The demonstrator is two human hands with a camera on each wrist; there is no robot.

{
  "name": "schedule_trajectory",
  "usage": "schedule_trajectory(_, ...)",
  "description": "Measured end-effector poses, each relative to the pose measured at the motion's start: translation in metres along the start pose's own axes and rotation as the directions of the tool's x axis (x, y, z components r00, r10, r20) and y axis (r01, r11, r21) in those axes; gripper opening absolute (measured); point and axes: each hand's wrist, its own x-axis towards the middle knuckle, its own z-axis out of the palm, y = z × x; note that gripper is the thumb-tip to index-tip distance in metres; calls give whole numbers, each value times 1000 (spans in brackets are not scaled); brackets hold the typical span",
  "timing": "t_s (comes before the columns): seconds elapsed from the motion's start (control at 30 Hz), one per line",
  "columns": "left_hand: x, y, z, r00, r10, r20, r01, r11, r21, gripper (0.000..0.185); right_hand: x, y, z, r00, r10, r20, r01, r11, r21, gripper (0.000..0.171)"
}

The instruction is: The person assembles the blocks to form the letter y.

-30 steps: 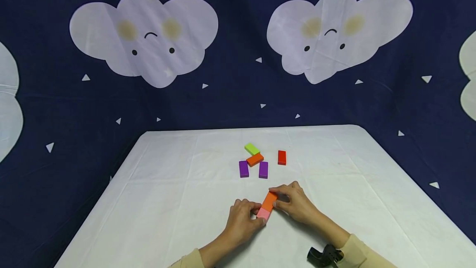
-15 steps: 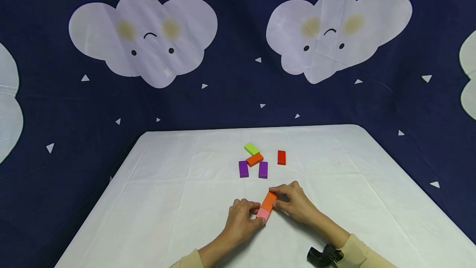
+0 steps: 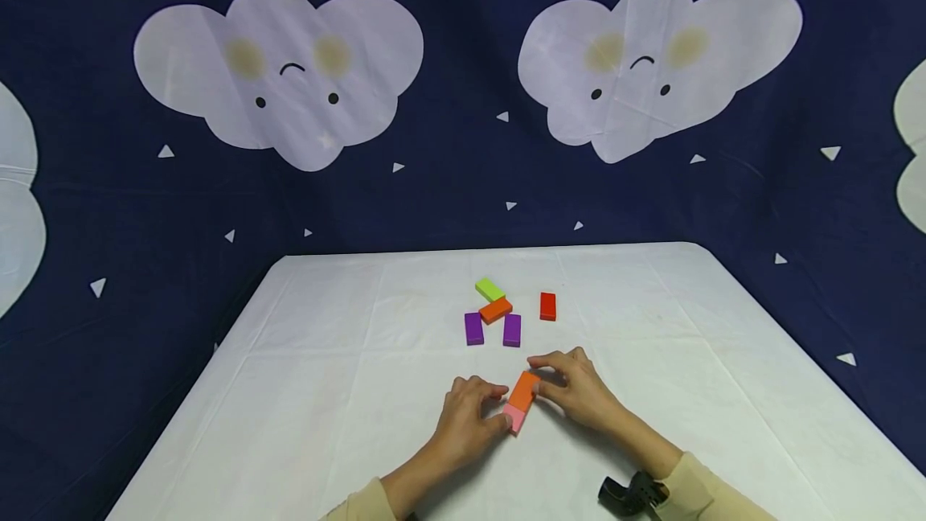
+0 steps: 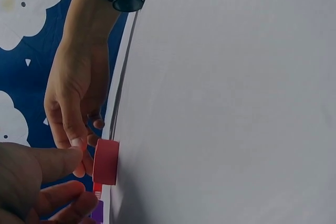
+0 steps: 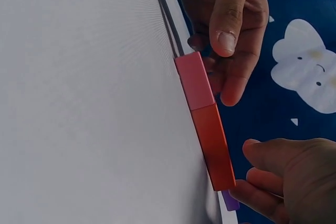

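Note:
A pink block (image 3: 513, 418) and an orange block (image 3: 524, 391) lie end to end in a slanting row on the white table. My left hand (image 3: 465, 418) is just left of the pink block, thumb and forefinger spread. To the right of the orange block, my right hand (image 3: 582, 394) has its thumb close to the block's side and its forefinger beyond the far end. In the right wrist view, gaps show between both hands' fingers and the two joined blocks. The left wrist view shows the pink block's end face (image 4: 106, 162) beside the left thumb.
Farther back on the table (image 3: 325, 312) lie a green block (image 3: 489, 289), a dark orange block (image 3: 495, 310), a purple block (image 3: 473, 329), a second purple block (image 3: 512, 330) and a red block (image 3: 548, 306). A navy cloth with clouds (image 3: 463, 183) hangs behind.
Both hands have loosened and drawn their fingers off the pink and orange blocks. The pair has shifted slightly; the other blocks have stayed put.

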Motion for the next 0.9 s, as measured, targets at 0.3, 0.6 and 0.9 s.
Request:
schedule_trajectory(0.3, 11, 0, -1, 995, 96, 40, -98, 994, 40, 28, 6, 1, -4, 1000, 4, -19, -4, 1000, -19, 34)
schedule_trajectory(0.6, 20, -1, 0, 989, 94, 114, -98, 995, 29, 30, 18, 5, -9, 998, 68, 12, -68, 997, -24, 33)
schedule_trajectory(0.9, 25, -4, 4, 981, 145, 128, -151, 988, 38, 28, 31, 11, -12, 998, 68, 2, -68, 997, -36, 34)
